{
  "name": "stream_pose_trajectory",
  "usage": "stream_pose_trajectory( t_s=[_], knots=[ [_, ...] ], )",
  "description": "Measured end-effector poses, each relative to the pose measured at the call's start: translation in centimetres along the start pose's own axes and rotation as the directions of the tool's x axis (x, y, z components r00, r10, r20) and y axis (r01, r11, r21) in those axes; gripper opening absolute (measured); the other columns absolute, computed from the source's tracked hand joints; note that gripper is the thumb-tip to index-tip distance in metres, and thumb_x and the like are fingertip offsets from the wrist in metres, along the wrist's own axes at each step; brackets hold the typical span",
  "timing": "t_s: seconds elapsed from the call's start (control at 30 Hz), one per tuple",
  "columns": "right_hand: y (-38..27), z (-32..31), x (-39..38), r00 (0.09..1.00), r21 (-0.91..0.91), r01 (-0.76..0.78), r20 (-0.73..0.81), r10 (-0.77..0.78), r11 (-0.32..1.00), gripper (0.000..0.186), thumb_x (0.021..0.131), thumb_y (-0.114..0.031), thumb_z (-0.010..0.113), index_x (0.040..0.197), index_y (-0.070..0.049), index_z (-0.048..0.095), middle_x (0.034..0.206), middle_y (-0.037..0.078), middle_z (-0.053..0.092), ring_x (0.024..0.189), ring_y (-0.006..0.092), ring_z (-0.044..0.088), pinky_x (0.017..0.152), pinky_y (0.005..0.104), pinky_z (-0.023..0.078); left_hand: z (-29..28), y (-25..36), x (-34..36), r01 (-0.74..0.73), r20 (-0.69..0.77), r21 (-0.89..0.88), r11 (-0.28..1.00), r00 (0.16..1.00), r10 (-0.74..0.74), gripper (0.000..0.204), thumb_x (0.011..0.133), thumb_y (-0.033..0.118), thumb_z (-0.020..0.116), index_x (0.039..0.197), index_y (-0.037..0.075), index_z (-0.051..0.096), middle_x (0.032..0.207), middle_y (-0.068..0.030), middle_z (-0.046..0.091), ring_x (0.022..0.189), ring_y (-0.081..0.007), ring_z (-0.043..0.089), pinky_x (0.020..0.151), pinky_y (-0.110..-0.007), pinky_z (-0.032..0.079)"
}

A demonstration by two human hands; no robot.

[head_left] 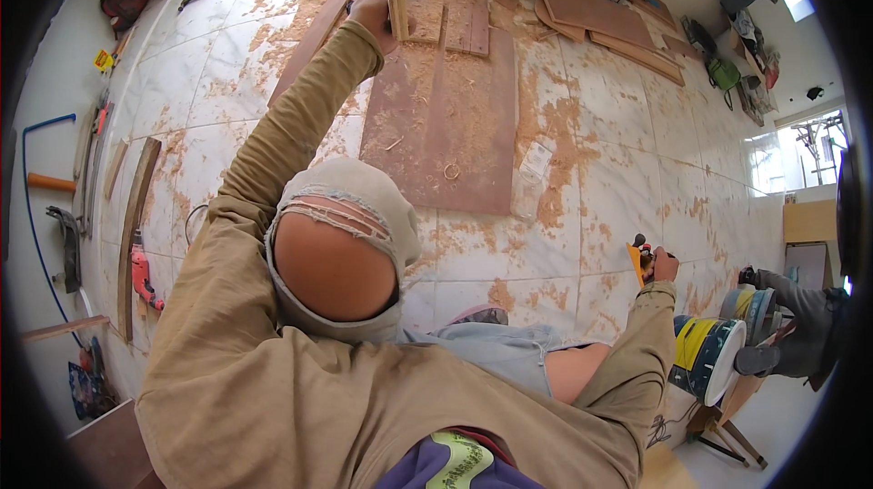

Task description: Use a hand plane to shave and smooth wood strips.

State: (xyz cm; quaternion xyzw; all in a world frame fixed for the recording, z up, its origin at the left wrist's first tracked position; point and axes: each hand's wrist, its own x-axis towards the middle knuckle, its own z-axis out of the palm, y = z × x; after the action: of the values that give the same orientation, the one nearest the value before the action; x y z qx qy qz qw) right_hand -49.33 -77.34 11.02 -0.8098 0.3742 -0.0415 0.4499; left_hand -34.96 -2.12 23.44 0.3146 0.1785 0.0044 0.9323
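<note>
My left hand (371, 14) is stretched far forward, its fingers closed round a pale strip of layered wood (395, 3) held on edge. Below that strip lies a brown wooden board (446, 148) on the floor, with smaller planks (468, 20) on its far end. Curled shavings are scattered over the board. Off to the right, low above the tiles, my right hand (664, 265) grips a hand plane (636, 262) with a yellow body and a dark round knob. The fingers partly cover the plane.
Along the left wall lie a hammer (67, 248), a blue-framed saw (30, 161) and a pink drill (143, 275). Stacked boards (600, 14) stand at the far right. Paint buckets (718, 357) and another person's leg (800, 302) are near on the right. Sawdust covers the tiles.
</note>
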Motion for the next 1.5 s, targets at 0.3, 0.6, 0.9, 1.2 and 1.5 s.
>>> stream_pose_trajectory(
  t_s=[0.3, 0.6, 0.9, 1.2, 1.5],
  knots=[
    [0.0, -0.7, -0.5, 0.999, -0.038, 0.037, -0.012, -0.037, 0.999, 0.034, 0.081, -0.024, 0.061, 0.061, 0.003, 0.057, 0.049, 0.01, 0.051, 0.034, 0.0241, 0.048, 0.036, 0.0408, 0.042, -1.8, -5.2, -6.0, 0.023, 0.021, 0.138, 0.99, 0.999, -0.026, 0.043, 0.085, 0.026, 0.07, 0.113, 0.016, 0.039, 0.078, -0.0008, 0.048, 0.052, -0.0095, 0.048, 0.041, -0.028, 0.046],
    [-0.6, -2.8, -2.7, 0.994, -0.299, 0.069, -0.064, -0.092, 0.952, 0.029, 0.081, -0.024, 0.064, 0.074, 0.004, 0.066, 0.055, 0.009, 0.057, 0.037, 0.0202, 0.053, 0.036, 0.0371, 0.042, -10.4, -18.2, -6.0, -0.131, 0.129, 0.473, 0.871, 0.988, 0.079, 0.096, 0.078, 0.009, 0.062, 0.162, 0.015, 0.016, 0.108, -0.0074, 0.052, 0.082, -0.0139, 0.055, 0.07, -0.03, 0.051],
    [0.4, -5.9, -2.8, 0.997, -0.359, 0.048, -0.043, -0.068, 0.932, 0.025, 0.081, -0.019, 0.069, 0.085, 0.005, 0.066, 0.061, 0.008, 0.06, 0.039, 0.0188, 0.05, 0.038, 0.0355, 0.04, -14.9, -23.3, -0.9, -0.178, 0.165, 0.529, 0.83, 0.981, 0.105, 0.097, 0.074, 0.012, 0.064, 0.162, 0.01, 0.021, 0.128, -0.0139, 0.05, 0.097, -0.0179, 0.054, 0.084, -0.031, 0.049],
    [-3.1, -2.5, -3.0, 0.977, -0.426, 0.204, 0.026, -0.213, 0.881, 0.028, 0.08, -0.02, 0.069, 0.082, 0.008, 0.068, 0.063, 0.01, 0.064, 0.042, 0.0184, 0.057, 0.041, 0.0341, 0.044, -14.9, -22.4, 3.9, -0.014, -0.025, 0.906, 0.423, 0.996, 0.085, 0.08, 0.085, 0.025, 0.061, 0.158, 0.006, 0.031, 0.131, -0.033, 0.05, 0.118, -0.0438, 0.057, 0.106, -0.045, 0.045],
    [-12.4, 5.7, -6.6, 0.836, -0.319, 0.54, 0.304, -0.456, 0.779, 0.023, 0.085, -0.016, 0.064, 0.071, 0.002, 0.062, 0.055, 0.002, 0.054, 0.043, 0.0104, 0.052, 0.044, 0.0295, 0.04, -10.9, -22.3, 6.0, 0.143, -0.122, 0.987, -0.072, 0.963, 0.24, 0.063, 0.087, 0.027, 0.063, 0.142, 0.0, 0.047, 0.133, -0.035, 0.048, 0.129, -0.0514, 0.042, 0.107, -0.057, 0.041]
  ],
)
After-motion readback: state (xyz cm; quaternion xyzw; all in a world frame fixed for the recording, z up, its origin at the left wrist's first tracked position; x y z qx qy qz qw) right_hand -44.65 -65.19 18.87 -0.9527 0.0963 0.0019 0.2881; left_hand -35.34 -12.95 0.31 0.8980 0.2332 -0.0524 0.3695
